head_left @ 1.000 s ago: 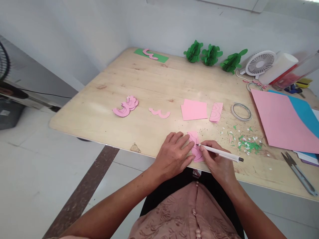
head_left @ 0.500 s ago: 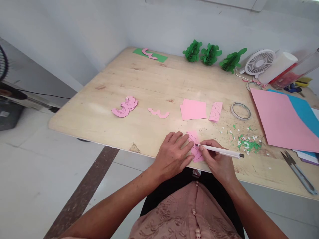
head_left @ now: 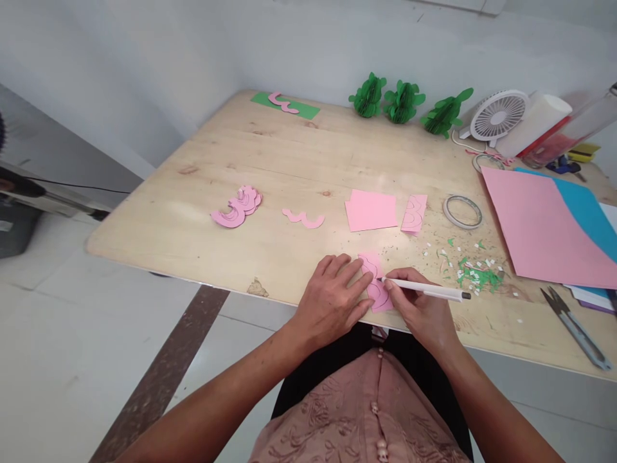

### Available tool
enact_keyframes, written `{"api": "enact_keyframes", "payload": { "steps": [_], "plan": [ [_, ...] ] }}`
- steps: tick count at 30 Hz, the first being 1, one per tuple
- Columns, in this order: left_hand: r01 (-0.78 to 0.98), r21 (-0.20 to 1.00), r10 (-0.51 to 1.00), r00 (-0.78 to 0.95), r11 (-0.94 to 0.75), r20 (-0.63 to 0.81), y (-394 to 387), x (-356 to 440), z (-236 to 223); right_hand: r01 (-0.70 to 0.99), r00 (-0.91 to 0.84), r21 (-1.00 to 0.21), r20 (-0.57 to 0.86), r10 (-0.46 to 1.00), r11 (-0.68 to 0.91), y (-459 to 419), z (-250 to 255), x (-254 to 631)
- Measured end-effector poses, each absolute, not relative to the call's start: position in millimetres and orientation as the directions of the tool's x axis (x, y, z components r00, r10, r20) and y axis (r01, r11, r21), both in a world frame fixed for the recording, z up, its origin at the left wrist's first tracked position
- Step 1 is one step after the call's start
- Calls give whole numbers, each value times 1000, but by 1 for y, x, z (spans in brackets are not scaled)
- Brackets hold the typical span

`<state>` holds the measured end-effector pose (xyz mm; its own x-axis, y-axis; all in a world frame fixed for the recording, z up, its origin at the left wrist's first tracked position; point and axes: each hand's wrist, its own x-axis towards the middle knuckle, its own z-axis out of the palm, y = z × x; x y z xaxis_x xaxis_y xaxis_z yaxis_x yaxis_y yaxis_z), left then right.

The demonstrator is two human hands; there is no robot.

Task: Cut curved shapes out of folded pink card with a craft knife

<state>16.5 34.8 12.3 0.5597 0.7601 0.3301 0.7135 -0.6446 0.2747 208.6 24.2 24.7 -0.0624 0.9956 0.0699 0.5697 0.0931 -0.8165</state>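
Observation:
At the table's front edge a small pink paper piece (head_left: 384,302) lies under my hands, with a curved pink cut-out on top whose outline is partly covered by fingers. My left hand (head_left: 332,292) rests flat on it, fingers spread and pressing the paper to the wood. A white pen (head_left: 429,288) is gripped in my right hand (head_left: 421,315), its tip touching the paper near the cut-out's wavy edge. Just beyond lie stacked pink rectangles (head_left: 372,211) and a pink piece with drawn curves (head_left: 414,213). A wavy pink strip (head_left: 303,218) lies to their left.
Scalloped pink cut-outs (head_left: 237,207) sit in a pile at left. To the right are a tape roll (head_left: 463,212), green scraps (head_left: 479,276), pink sheets (head_left: 549,225) and thread snips (head_left: 576,328). Green paper trees (head_left: 403,103) and a small fan (head_left: 499,117) stand by the wall.
The view has shifted slightly, so everything sits a little further left. Both hands keep nearly the same place on the paper, and the pen tip shows little visible movement.

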Motion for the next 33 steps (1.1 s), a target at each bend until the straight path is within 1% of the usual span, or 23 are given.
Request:
{"api": "enact_keyframes", "payload": {
  "steps": [17, 28, 33],
  "plan": [
    [712, 265, 755, 566, -650, 332, 35, 16, 11, 577, -33, -815, 34, 999, 47, 16, 28, 215],
    [713, 257, 752, 566, -653, 339, 35, 17, 13, 618, -13, -782, 91, 996, 80, 11, 28, 216],
    [710, 254, 749, 570, -656, 339, 35, 16, 13, 634, -6, -770, 91, 996, 74, 8, 29, 216]
  ]
}}
